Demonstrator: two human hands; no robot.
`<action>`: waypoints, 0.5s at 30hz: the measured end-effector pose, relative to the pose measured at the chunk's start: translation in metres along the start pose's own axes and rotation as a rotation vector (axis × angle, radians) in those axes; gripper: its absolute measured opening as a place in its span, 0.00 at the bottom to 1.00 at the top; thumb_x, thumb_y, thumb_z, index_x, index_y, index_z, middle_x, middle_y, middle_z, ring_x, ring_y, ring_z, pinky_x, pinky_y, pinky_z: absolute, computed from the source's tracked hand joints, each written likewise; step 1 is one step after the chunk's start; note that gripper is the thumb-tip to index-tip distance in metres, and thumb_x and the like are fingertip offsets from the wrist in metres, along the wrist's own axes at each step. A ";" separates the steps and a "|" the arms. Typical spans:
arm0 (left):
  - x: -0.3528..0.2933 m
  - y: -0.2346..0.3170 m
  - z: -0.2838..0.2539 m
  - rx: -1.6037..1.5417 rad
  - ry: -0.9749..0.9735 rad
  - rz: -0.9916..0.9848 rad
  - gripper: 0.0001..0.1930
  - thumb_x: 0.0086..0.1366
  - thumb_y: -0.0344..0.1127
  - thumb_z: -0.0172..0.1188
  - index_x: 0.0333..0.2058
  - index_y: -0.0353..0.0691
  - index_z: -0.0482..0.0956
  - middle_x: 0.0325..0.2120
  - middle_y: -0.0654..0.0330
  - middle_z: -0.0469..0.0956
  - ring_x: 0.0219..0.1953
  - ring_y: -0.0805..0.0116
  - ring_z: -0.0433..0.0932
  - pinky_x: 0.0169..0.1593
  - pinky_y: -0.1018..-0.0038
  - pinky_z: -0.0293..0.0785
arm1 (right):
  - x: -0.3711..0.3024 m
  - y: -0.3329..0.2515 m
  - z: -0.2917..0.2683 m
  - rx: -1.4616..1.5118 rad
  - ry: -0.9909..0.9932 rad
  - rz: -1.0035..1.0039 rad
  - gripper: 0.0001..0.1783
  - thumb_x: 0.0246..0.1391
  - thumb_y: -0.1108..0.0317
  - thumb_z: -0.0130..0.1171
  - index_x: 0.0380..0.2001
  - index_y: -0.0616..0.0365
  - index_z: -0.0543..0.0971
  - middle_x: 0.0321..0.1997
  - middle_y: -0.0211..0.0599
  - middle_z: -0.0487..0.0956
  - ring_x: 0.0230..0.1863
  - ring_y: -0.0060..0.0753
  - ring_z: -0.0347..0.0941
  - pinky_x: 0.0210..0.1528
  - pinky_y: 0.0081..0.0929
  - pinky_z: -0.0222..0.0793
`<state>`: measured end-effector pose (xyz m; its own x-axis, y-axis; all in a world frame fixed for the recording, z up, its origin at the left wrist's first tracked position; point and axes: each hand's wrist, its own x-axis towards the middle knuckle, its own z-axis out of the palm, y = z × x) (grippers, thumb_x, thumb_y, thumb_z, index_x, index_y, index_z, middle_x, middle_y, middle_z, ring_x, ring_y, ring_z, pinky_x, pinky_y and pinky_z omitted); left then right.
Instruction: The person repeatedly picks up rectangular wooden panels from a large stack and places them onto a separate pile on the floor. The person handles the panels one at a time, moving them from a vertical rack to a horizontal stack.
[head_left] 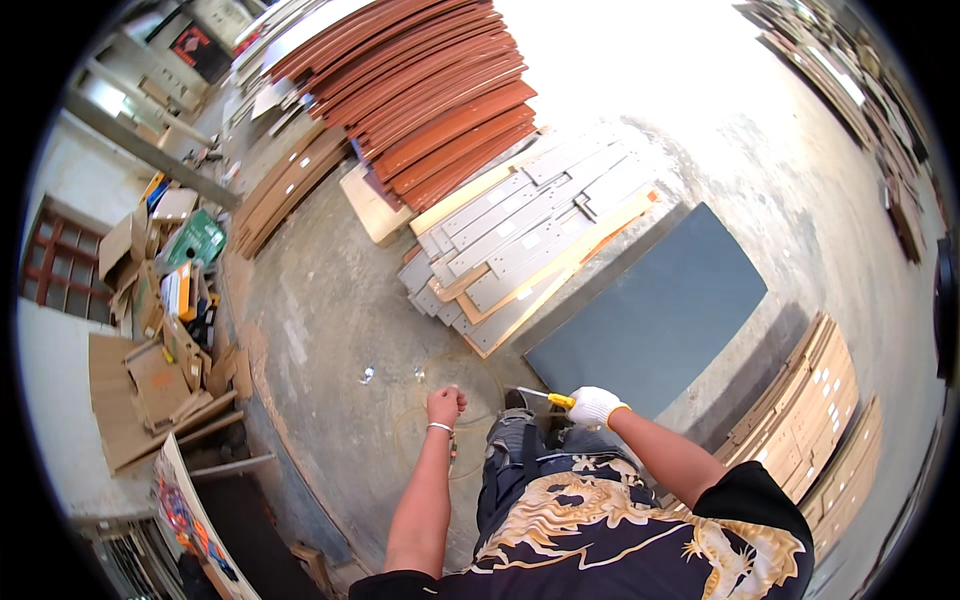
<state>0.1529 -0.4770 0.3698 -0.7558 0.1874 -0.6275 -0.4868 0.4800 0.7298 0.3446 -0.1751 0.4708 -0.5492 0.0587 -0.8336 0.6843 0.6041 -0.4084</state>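
A slim hand tool with a yellow handle (561, 401) and a narrow metal shaft is located in front of the person's legs, its shaft directed to the left; the tip is too small to identify. The right hand (597, 407), in a white knit glove, grips the handle and covers its rear end. The bare left hand (446, 404), with a pale band (440, 427) at the wrist, is apart from the tool; its fingers are curled inward, and whether they enclose anything cannot be determined. Beyond the right hand, a flat dark blue-grey panel (660, 310) is partly hidden by that hand. Farther out is a staggered stack of grey boards (505, 235) with drilled holes, followed by a tall stack of reddish-brown panels (430, 95), cut off at the upper edge. The floor beyond is washed out by glare. At right, light-brown boards (800, 395) are partly hidden behind the sleeve (755, 500).
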 end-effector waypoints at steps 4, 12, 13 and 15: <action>0.060 0.007 0.067 0.128 -0.142 -0.075 0.14 0.67 0.42 0.60 0.30 0.37 0.84 0.25 0.56 0.85 0.24 0.68 0.83 0.29 0.72 0.77 | 0.013 0.055 -0.020 0.394 0.299 0.251 0.15 0.56 0.61 0.55 0.37 0.61 0.83 0.25 0.45 0.84 0.24 0.38 0.83 0.32 0.34 0.79; 0.176 -0.023 0.134 0.831 -0.314 0.125 0.19 0.61 0.42 0.63 0.49 0.41 0.82 0.46 0.50 0.83 0.51 0.45 0.79 0.56 0.57 0.76 | 0.059 0.067 -0.011 0.864 0.235 0.530 0.15 0.55 0.63 0.57 0.37 0.63 0.83 0.27 0.46 0.85 0.28 0.40 0.84 0.37 0.37 0.78; 0.195 -0.026 0.139 0.850 -0.317 0.125 0.20 0.61 0.42 0.63 0.51 0.42 0.81 0.50 0.50 0.81 0.53 0.45 0.78 0.57 0.56 0.75 | 0.064 0.056 -0.016 0.764 0.239 0.522 0.15 0.55 0.63 0.57 0.37 0.63 0.83 0.28 0.46 0.85 0.30 0.41 0.84 0.39 0.37 0.78; 0.244 -0.008 0.158 0.999 -0.301 0.174 0.22 0.59 0.40 0.63 0.53 0.44 0.77 0.53 0.49 0.76 0.57 0.45 0.75 0.58 0.54 0.74 | 0.094 0.041 -0.016 0.620 0.174 0.497 0.18 0.58 0.56 0.58 0.41 0.58 0.83 0.37 0.53 0.85 0.38 0.52 0.84 0.45 0.44 0.78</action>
<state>0.0410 -0.2994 0.1680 -0.5739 0.4604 -0.6773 0.3025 0.8877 0.3471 0.3137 -0.1322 0.3820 -0.1428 0.3575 -0.9229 0.9811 -0.0718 -0.1796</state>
